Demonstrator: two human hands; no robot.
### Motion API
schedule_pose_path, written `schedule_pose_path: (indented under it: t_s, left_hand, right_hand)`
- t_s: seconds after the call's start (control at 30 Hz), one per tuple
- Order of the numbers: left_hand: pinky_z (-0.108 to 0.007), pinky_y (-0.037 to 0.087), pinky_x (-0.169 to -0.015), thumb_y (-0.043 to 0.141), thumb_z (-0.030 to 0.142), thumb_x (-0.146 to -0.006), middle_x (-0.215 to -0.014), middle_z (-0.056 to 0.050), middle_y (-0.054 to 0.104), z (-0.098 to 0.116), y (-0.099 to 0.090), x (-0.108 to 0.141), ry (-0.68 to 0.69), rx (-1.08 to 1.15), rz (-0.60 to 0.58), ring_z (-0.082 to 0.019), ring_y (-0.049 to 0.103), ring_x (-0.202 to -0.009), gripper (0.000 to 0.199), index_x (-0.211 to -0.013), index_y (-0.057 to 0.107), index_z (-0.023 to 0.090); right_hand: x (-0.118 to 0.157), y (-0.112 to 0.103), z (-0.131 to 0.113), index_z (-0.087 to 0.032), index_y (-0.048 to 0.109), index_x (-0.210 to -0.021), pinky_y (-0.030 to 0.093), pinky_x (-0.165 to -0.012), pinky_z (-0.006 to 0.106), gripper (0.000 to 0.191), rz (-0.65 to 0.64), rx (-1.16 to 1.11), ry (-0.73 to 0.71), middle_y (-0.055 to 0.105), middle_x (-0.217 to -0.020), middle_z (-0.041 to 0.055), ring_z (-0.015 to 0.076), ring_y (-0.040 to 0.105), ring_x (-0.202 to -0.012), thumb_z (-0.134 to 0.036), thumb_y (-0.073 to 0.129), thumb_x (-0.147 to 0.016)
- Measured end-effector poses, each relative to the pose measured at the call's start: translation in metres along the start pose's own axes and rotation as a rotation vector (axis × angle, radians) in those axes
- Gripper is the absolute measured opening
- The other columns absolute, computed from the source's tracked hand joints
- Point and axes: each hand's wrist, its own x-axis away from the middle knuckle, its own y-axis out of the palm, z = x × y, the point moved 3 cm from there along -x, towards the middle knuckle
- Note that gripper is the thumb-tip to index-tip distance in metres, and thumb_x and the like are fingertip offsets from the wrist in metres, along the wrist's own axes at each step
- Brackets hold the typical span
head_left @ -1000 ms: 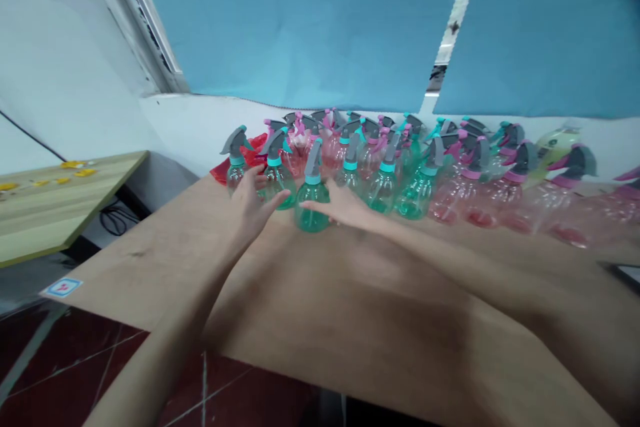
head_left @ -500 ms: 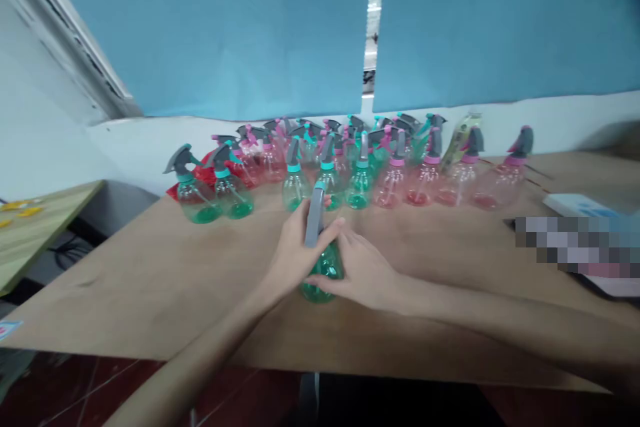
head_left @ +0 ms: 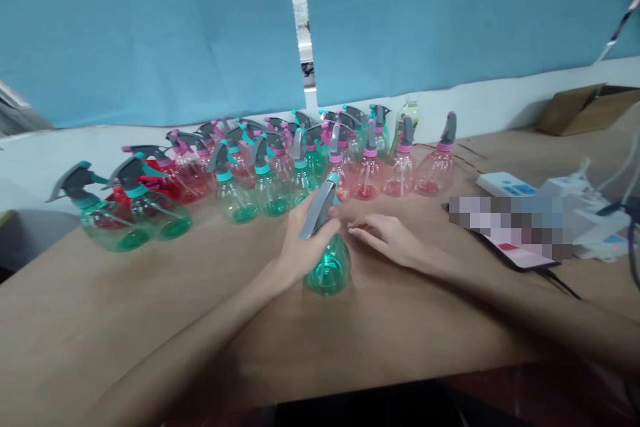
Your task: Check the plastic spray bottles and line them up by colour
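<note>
My left hand is closed around the neck of a green spray bottle with a grey trigger head, near the middle of the table. The bottle leans slightly, its head pointing up and to the right. Just right of the bottle, my right hand is apart from it, with loosely bent fingers and nothing seen in them. Behind my hands stand several more spray bottles, green ones with turquoise collars and pink ones with pink collars. My left hand hides part of the held bottle's neck.
On the brown table, a phone with a cable lies to the right, near a white power strip. An open cardboard box stands at the back right. Red plastic shows behind the left bottles.
My right hand has let go of the green spray bottle and moved right. My left hand still holds it. The camera view has turned to the right, showing the cardboard box.
</note>
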Motion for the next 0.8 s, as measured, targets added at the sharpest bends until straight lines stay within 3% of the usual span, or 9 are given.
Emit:
schedule_pose_path:
  t_s: [0.17, 0.3, 0.5, 0.63, 0.8]
  left_hand:
    - [-0.038, 0.05, -0.088, 0.051, 0.013, -0.07, -0.098, -0.003, 0.066, -0.003, 0.002, -0.013, -0.018, 0.041, -0.065, -0.02, 0.064, -0.09, 0.034, -0.103, 0.058, 0.021]
    - [-0.036, 0.052, -0.084, 0.052, 0.014, -0.072, -0.096, -0.002, 0.067, -0.007, -0.004, -0.015, -0.051, 0.061, -0.097, -0.021, 0.064, -0.089, 0.033, -0.103, 0.058, 0.023]
    - [-0.034, 0.05, -0.079, 0.05, 0.014, -0.072, -0.094, 0.0, 0.067, -0.019, -0.022, -0.021, -0.058, -0.046, -0.03, -0.019, 0.062, -0.082, 0.038, -0.108, 0.06, 0.022]
    - [-0.032, 0.049, -0.071, 0.051, 0.015, -0.073, -0.081, 0.001, 0.064, -0.022, -0.025, -0.021, -0.071, -0.084, -0.014, -0.015, 0.056, -0.064, 0.032, -0.102, 0.061, 0.023]
    - [-0.031, 0.047, -0.066, 0.05, 0.017, -0.071, -0.07, 0.002, 0.058, -0.017, -0.023, -0.019, -0.078, -0.115, -0.05, -0.017, 0.056, -0.066, 0.028, -0.097, 0.06, 0.022]
  right_hand:
    - [-0.014, 0.018, 0.029, -0.02, 0.064, -0.108, 0.046, -0.093, 0.041, 0.025, -0.065, 0.105, -0.041, 0.066, -0.116, 0.0085, 0.0227, 0.059, -0.11, -0.031, 0.048, -0.091]
    - [-0.027, 0.032, 0.024, -0.017, 0.062, -0.115, 0.044, -0.097, 0.044, 0.038, -0.119, 0.129, -0.129, 0.063, -0.121, 0.0124, 0.0256, 0.055, -0.117, -0.042, 0.049, -0.09]
    - [-0.031, 0.037, 0.018, -0.014, 0.057, -0.124, 0.04, -0.102, 0.044, 0.054, -0.139, 0.14, -0.16, 0.061, -0.125, 0.0141, 0.0263, 0.053, -0.12, -0.054, 0.048, -0.088]
    - [-0.029, 0.037, 0.018, -0.014, 0.057, -0.125, 0.04, -0.103, 0.045, 0.055, -0.134, 0.124, -0.15, 0.059, -0.127, 0.0142, 0.0263, 0.051, -0.122, -0.054, 0.049, -0.087]
    - [-0.027, 0.036, 0.017, -0.017, 0.056, -0.126, 0.038, -0.105, 0.047, 0.052, -0.141, 0.121, -0.141, 0.059, -0.128, 0.0125, 0.0263, 0.05, -0.124, -0.052, 0.05, -0.087]
